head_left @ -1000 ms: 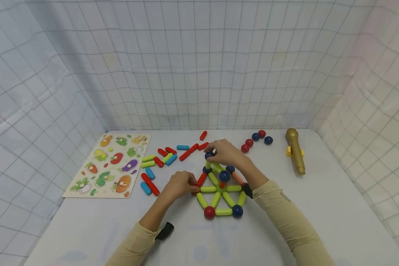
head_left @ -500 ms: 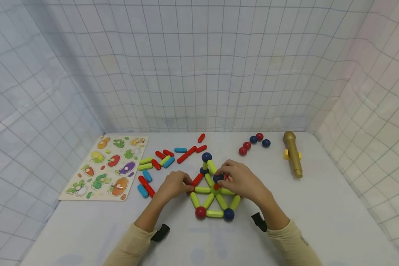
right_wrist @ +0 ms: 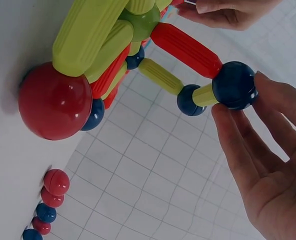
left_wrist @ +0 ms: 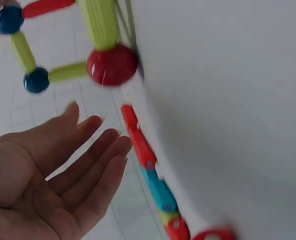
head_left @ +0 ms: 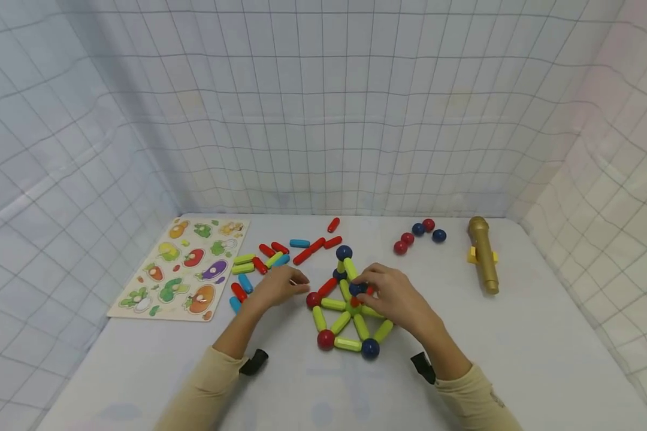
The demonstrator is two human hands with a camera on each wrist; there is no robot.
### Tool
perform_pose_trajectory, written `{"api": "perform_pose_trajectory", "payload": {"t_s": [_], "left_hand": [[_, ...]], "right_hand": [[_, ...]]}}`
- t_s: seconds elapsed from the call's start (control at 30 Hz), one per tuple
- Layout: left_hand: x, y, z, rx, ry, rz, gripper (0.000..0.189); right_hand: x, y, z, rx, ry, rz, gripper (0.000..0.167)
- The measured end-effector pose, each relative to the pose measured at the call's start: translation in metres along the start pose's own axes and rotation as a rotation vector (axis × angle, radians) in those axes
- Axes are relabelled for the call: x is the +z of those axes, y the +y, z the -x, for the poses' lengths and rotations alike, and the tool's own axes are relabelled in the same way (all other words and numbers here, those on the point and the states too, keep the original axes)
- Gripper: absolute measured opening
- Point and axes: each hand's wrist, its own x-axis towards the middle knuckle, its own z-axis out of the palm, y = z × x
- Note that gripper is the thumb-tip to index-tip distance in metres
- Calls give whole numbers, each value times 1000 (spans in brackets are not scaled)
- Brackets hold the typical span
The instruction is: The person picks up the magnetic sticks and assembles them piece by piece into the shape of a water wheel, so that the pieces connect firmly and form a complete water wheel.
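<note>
A frame of rods and balls, built like a spoked wheel, lies on the table, with lime rods [head_left: 347, 345] and a green hub ball [right_wrist: 140, 22]. From the hub a red rod [right_wrist: 187, 50] stands up to a dark blue ball [right_wrist: 234, 85]. My right hand [head_left: 393, 296] pinches that ball between thumb and fingers. At the back, a second blue ball [head_left: 344, 252] tops an upright lime rod, and a slanting lime rod [head_left: 350, 269] runs from it toward the pinched ball. My left hand [head_left: 280, 287] is off the frame, fingers relaxed, just left of a red corner ball [head_left: 314, 300].
Loose red, blue and lime rods [head_left: 244, 268] lie behind and left of my left hand. A vegetable puzzle board [head_left: 120, 311] is at the far left. Several loose balls [head_left: 407, 238] and a gold toy microphone [head_left: 483, 254] sit at the back right, before a gridded cloth wall [head_left: 323, 120].
My right hand has moved from the back blue ball down to the blue ball above the hub. The left hand has let go of the red corner ball and drawn back left.
</note>
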Motion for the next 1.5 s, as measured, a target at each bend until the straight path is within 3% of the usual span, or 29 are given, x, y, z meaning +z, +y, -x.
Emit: {"api": "perform_pose_trajectory", "payload": {"t_s": [0.1,0.17,0.27,0.4,0.57,0.7,0.77,0.83,0.9,1.0,1.1,1.27,1.5], "left_hand": [[-31,-22,-6,-43,138,-149,18],[-49,-38,-11,-105,181,-250,17],[-65,-58,-19,-178,121,-336,18],[-68,-73,-25,-224,20,-342,24],[-61,-76,-26,-224,47,-324,27],[-61,-64,-17,-223,140,-245,30],[-60,-50,-8,-183,202,-136,31],[-53,-35,0,-103,233,37,34],[-42,-15,7,-35,207,256,38],[-24,17,13,14,102,568,44],[-11,44,17,25,18,741,47],[-3,66,13,45,-22,786,48],[3,65,5,30,-47,760,47]], "right_hand": [[1,0,1,-3,11,-9,26],[0,-1,1,-5,17,-10,26],[-1,0,1,-8,19,-10,26],[-2,1,1,-11,14,-20,27],[-1,4,1,5,16,-47,26],[1,3,1,24,20,-67,26],[2,2,0,30,22,-71,29],[2,2,0,42,22,-74,32],[2,2,-1,57,20,-74,34],[1,2,-2,75,13,-71,33],[0,4,-3,71,11,-76,32],[-1,5,-3,75,13,-108,34],[0,6,-3,120,-6,-151,33]]}}
